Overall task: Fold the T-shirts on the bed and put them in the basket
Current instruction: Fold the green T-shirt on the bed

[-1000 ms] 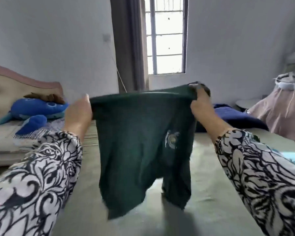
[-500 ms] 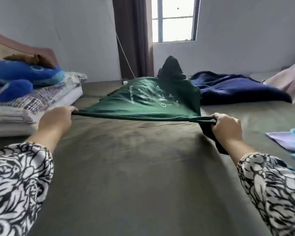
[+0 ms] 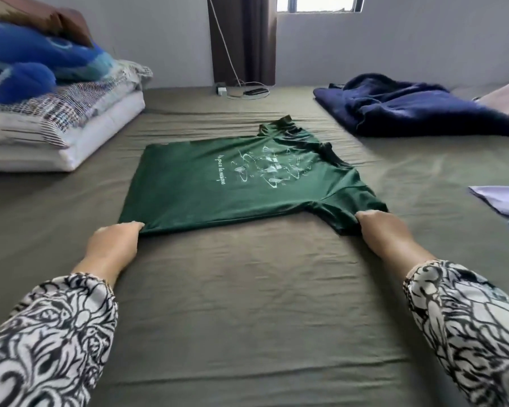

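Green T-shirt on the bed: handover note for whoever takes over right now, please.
Left hand: grips the near hem corner of the green T-shirt.
Right hand: grips the near sleeve of the same shirt.
The shirt lies spread flat on the bed sheet, print side up, collar to the right; its far sleeve is bunched.
A dark blue garment lies crumpled at the far right. No basket is in view.
Done: green shirt laid out.
Left: fold it, put it in the basket, and handle any other T-shirts.
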